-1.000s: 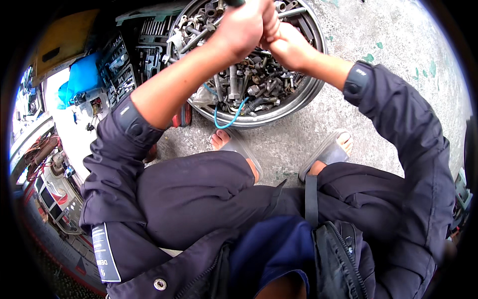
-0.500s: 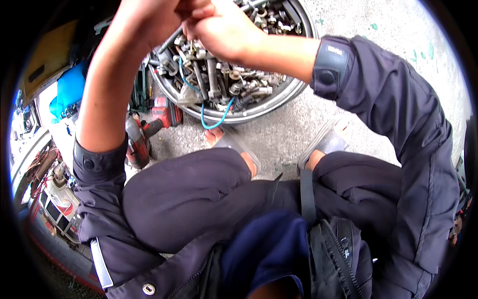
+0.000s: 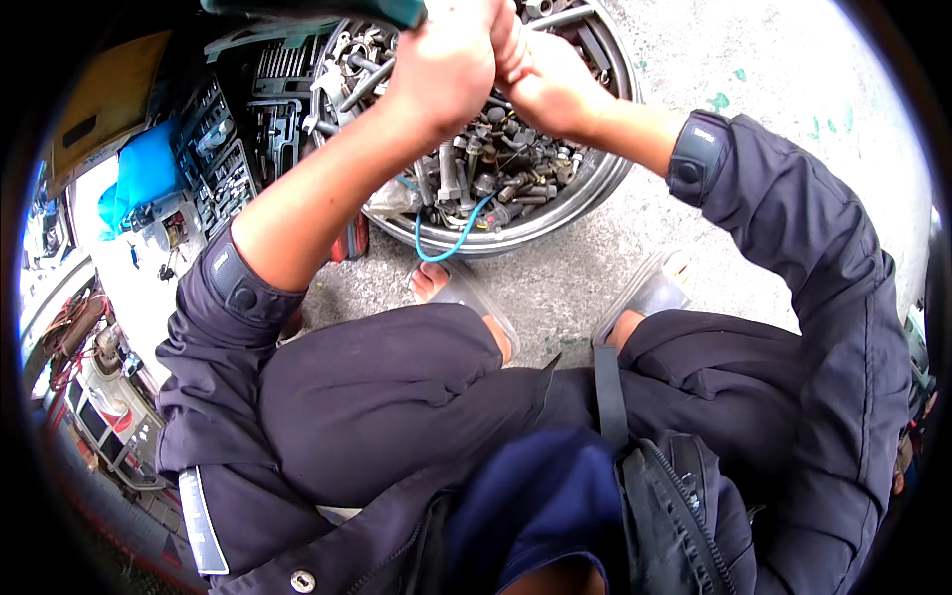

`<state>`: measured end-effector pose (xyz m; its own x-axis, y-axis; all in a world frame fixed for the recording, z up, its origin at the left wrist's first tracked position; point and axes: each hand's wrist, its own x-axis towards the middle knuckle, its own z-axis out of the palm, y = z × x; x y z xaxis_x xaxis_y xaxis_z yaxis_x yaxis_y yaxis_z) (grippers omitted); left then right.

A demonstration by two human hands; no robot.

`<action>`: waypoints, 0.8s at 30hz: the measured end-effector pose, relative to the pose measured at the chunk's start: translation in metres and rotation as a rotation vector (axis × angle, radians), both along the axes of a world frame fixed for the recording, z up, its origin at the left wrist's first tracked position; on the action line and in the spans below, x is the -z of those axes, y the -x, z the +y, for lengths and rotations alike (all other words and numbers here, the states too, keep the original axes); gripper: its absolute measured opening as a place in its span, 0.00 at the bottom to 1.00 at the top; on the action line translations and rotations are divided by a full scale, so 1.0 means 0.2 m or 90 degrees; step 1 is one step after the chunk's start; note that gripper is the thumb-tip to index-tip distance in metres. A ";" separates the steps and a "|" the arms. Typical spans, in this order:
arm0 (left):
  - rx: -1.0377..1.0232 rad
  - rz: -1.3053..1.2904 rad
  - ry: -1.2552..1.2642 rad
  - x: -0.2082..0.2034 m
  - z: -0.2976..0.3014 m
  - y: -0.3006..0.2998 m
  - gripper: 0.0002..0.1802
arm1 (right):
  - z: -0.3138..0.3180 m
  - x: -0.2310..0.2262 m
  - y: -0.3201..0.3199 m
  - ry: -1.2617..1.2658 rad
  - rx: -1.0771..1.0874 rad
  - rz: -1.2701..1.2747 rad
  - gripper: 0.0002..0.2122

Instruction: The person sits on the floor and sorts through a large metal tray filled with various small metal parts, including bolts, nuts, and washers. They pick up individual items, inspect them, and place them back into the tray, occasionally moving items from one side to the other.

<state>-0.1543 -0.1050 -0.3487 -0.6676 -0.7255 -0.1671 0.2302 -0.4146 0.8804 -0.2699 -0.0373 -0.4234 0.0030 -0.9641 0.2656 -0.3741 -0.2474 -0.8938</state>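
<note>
Over a wheel rim [image 3: 585, 198] filled with loose bolts and nuts [image 3: 506, 164], my two hands meet near the top edge. My left hand [image 3: 448, 71] is closed, its fingers mostly hidden. A dark object with a teal end [image 3: 397, 12] reaches to its knuckles; whether the hand grips it I cannot tell. Pressed up against it, my right hand [image 3: 557, 87] has its fingers curled closed. Whatever is between them is hidden. Below the hands, a blue cord [image 3: 444, 256] loops over the rim's near edge, beside a clear plastic bag [image 3: 395, 198] among the bolts.
Left of the rim lie open socket-set cases [image 3: 226, 164] and a blue cloth or bag [image 3: 144, 177]. A red power tool [image 3: 351, 241] is mostly behind my left forearm. My sandalled feet [image 3: 466, 297] rest on the concrete floor [image 3: 555, 288] close to the rim.
Both hands have moved right, still together. The dark teal-ended object has come into view at the top. My left forearm now covers most of the red power tool and uncovers the socket cases.
</note>
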 end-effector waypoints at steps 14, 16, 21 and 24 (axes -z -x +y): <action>0.015 -0.174 0.280 0.04 0.04 0.01 0.29 | 0.02 -0.01 0.00 -0.003 0.044 0.049 0.08; 0.018 -0.094 0.181 0.04 0.03 0.00 0.30 | 0.03 -0.07 -0.02 -0.107 0.041 0.001 0.08; 0.013 -0.045 -0.103 0.12 0.04 -0.01 0.28 | 0.10 0.03 -0.03 -0.168 0.004 -0.053 0.04; 0.062 -0.042 -0.009 0.11 0.03 0.01 0.24 | 0.13 0.07 -0.01 -0.131 0.013 -0.120 0.04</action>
